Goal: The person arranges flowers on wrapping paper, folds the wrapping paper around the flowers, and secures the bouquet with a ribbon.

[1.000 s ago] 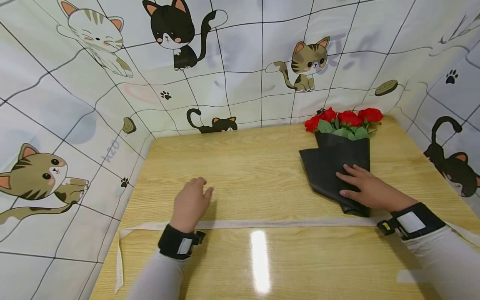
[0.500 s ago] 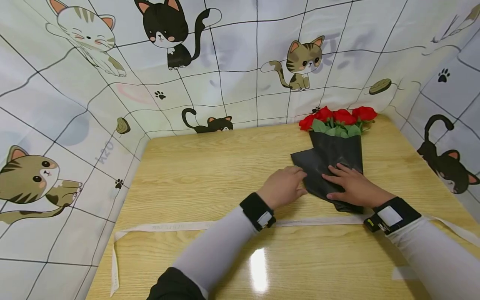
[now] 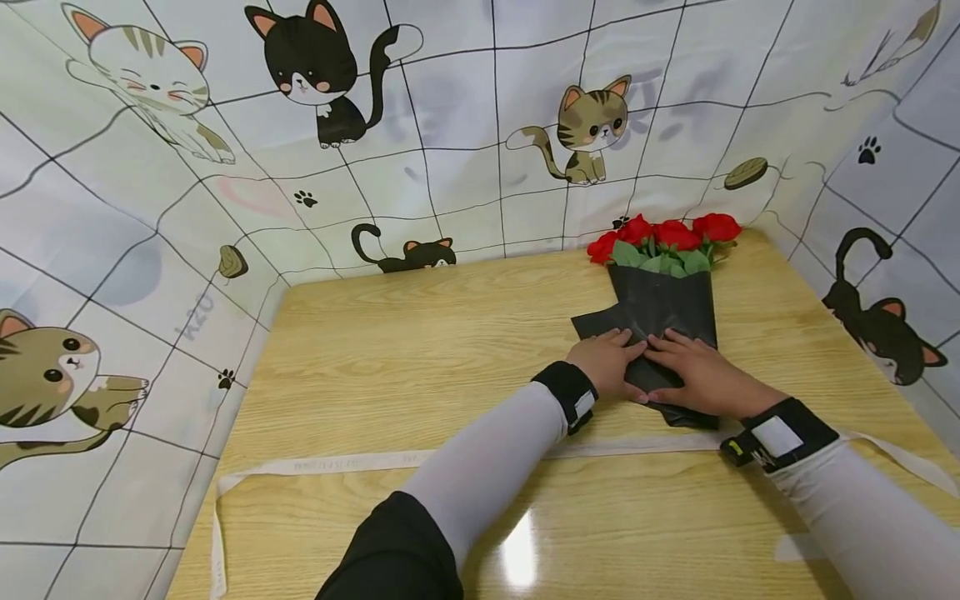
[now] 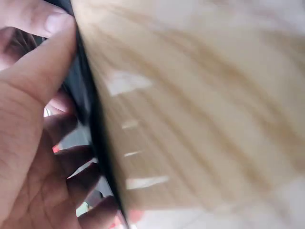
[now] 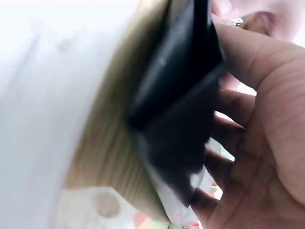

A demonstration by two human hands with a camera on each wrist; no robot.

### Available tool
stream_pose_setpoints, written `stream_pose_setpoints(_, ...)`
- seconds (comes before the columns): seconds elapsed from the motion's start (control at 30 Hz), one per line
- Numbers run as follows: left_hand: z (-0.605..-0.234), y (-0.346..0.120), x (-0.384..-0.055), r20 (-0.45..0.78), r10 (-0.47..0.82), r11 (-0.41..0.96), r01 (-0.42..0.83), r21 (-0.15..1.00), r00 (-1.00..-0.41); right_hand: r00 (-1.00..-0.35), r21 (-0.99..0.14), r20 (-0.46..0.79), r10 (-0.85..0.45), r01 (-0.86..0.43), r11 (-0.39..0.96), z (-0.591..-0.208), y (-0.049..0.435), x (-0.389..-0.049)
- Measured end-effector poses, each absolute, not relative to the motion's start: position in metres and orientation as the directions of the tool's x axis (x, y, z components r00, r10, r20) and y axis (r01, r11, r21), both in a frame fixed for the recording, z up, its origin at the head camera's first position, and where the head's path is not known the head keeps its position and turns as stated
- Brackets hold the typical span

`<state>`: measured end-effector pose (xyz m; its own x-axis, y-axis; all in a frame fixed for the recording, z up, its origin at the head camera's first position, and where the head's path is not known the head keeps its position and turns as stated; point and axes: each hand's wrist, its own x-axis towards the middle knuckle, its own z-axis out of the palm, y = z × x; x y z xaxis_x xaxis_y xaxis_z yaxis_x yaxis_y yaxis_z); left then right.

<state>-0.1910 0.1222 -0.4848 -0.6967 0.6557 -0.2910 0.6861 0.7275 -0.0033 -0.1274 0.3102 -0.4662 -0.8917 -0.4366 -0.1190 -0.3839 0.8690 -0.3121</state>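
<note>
A bouquet of red roses (image 3: 675, 236) with green leaves lies on the table's right side, wrapped in black paper (image 3: 663, 304). My left hand (image 3: 606, 362) rests on the paper's left flap, its thumb meeting the right hand's. The right hand (image 3: 697, 375) lies spread over the lower part of the wrap and presses it. In the left wrist view, the fingers of the left hand (image 4: 28, 143) reach straight along the black sheet. The right wrist view has the right hand (image 5: 267, 124) laid against the paper's folded lower end.
A long pale printed ribbon (image 3: 352, 462) runs across the wooden table (image 3: 420, 333) in front of the bouquet, passing under both arms. Its left end bends toward the near edge. Behind and at both sides rises a cloth wall (image 3: 465, 175) printed with cats.
My left hand has moved right from above the table's left-middle and come down on the black paper, beside the right hand. The right hand stays on the wrap.
</note>
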Motion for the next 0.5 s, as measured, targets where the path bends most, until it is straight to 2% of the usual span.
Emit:
stream_pose_setpoints(0.13, -0.482, 0.121, -0.190, -0.315, 0.633, 0.742, 0.670, -0.017, -0.708, -0.903, -0.356, -0.118, -0.412, -0.349, 0.867, -0.464, 0.316, -0.129)
stream_pose_setpoints(0.23, -0.475, 0.118, -0.188, -0.314, 0.632, 0.745, 0.667, -0.005, -0.708, -0.935, -0.401, -0.109, -0.336, -0.268, 0.876, -0.461, 0.323, -0.132)
stream_pose_setpoints(0.37, -0.474, 0.116, -0.188, -0.304, 0.635, 0.747, 0.665, 0.003, -0.711, -0.975, -0.518, -0.137, -0.175, -0.080, 0.852, -0.458, 0.332, -0.139)
stream_pose_setpoints(0.5, -0.478, 0.115, -0.189, -0.290, 0.642, 0.744, 0.668, 0.011, -0.710, -0.982, -0.714, -0.188, -0.001, 0.136, 0.686, -0.460, 0.338, -0.143)
